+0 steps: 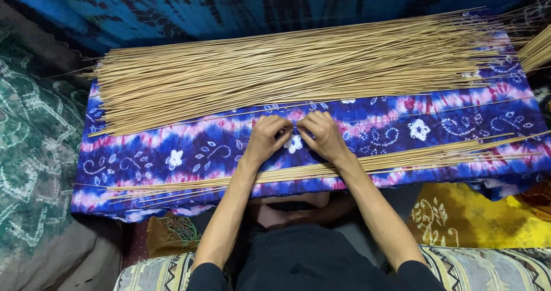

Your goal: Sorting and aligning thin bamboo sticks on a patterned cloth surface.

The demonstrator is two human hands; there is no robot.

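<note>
A big heap of thin tan sticks (287, 67) lies lengthwise across the far half of a blue, purple and pink tie-dyed cloth (189, 153). A smaller bundle of the same sticks (402, 156) lies along the near edge, under my wrists. My left hand (265, 137) and my right hand (321, 135) rest side by side in the middle of the cloth, fingers curled and pinched together. One single thin stick (402, 114) runs across the cloth at my fingertips. Whether the fingers grip it is hard to make out.
A green patterned cloth (34, 142) covers the left side. Yellow patterned fabric (476, 216) lies at the lower right. A dark blue tie-dyed hanging (229, 4) fills the back. A striped woven cushion (476, 268) lies near my elbows.
</note>
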